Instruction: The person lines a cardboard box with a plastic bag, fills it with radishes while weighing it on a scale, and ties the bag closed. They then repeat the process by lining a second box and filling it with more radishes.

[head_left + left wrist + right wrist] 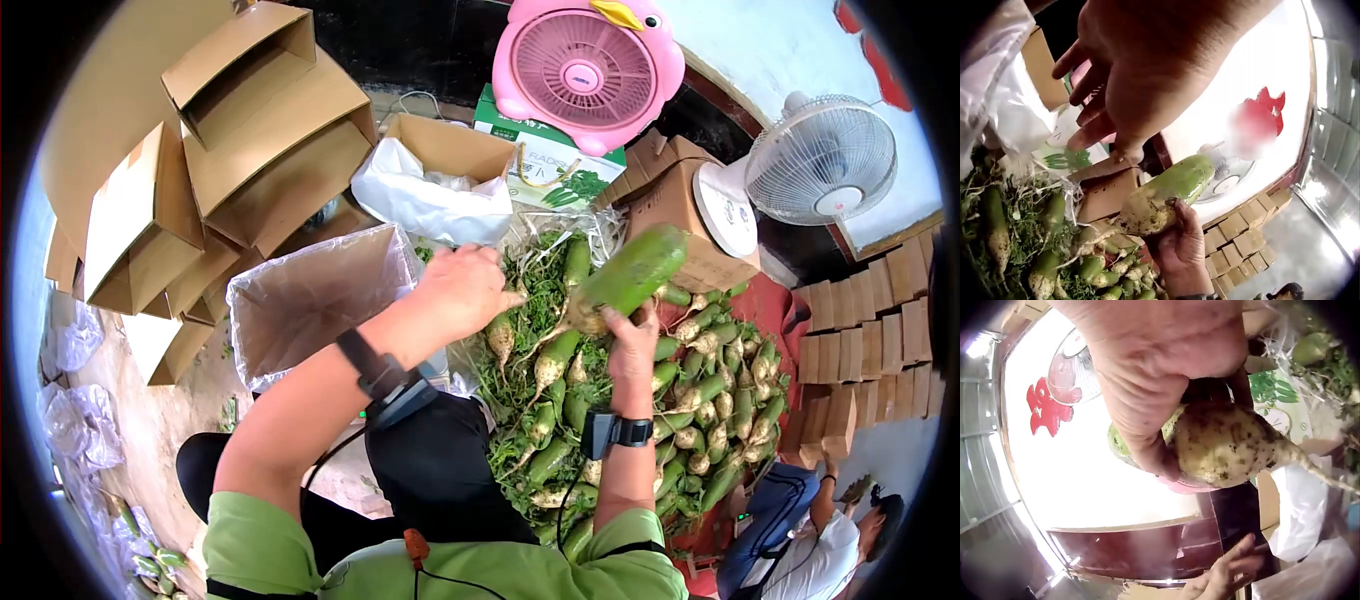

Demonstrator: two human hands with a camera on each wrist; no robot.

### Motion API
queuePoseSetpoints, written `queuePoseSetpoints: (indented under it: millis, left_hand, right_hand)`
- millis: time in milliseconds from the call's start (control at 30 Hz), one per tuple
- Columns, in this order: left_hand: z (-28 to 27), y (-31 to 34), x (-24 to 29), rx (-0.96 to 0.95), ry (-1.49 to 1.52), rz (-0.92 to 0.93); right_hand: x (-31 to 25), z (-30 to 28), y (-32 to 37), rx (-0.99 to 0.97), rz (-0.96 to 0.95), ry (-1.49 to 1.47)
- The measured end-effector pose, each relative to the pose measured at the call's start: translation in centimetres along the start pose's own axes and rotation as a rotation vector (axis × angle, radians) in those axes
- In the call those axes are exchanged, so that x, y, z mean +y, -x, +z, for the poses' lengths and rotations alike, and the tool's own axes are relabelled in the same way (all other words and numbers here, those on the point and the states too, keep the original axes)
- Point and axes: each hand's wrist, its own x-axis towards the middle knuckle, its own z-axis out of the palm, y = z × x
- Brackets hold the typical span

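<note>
My right hand (633, 350) grips a large green radish (640, 265) by its pale, soil-specked lower half. In the right wrist view the thumb presses along the radish (1222, 447), whose thin root points right. The left hand (462, 290) holds nothing, and in the left wrist view its fingers (1088, 94) are loosely extended, apart from the radish. Below both hands lies a big heap of green-and-white radishes (710, 400), with leafy greens (530, 300) among those nearest me. Left of the left hand stands an open carton (315, 300) lined with clear plastic.
A smaller carton with a white liner (430, 205) stands beyond the left hand. Behind it are a green-and-white box (560, 175) and a pink fan (585, 75). A white fan (830, 165) tops a brown carton (680, 220). Empty cartons (270, 130) pile up left; another person (820, 540) sits at lower right.
</note>
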Motion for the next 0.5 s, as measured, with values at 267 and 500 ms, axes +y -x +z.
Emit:
queuePoseSetpoints:
  millis: [267,500]
  left_hand:
    - [-4.0,14.5,-6.2,0.707,-0.02,-0.127]
    - [0.5,21.1,-12.3,0.722,0.083,-0.614]
  right_hand:
    - [-7.6,5.0,-2.4,-0.181,-0.185,0.03]
    - [-12.4,19.6,-2.0,-0.846,-0.503,0.596]
